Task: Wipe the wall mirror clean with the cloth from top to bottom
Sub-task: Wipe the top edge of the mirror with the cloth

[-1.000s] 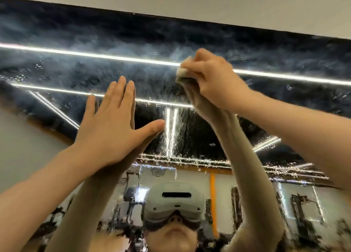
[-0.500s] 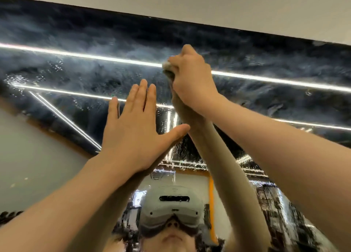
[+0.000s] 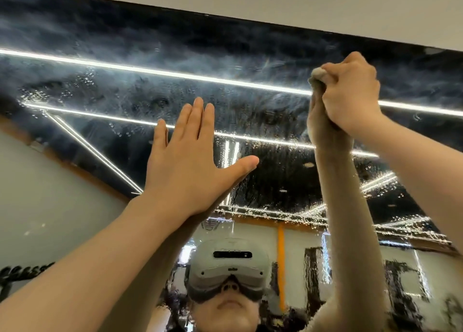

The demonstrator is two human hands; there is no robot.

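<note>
A: Where is the glass free?
B: The mirror is bare across its upper left, and between the two hands.
A: What blocks it?
B: The left hand lies flat on it at the middle. The right hand presses the cloth high on the right, near the top edge.

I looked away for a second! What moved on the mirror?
The right hand, gripping the cloth, swept left and then far right along the top of the mirror. The left hand stayed flat on the glass. The droplets are still there.
</note>
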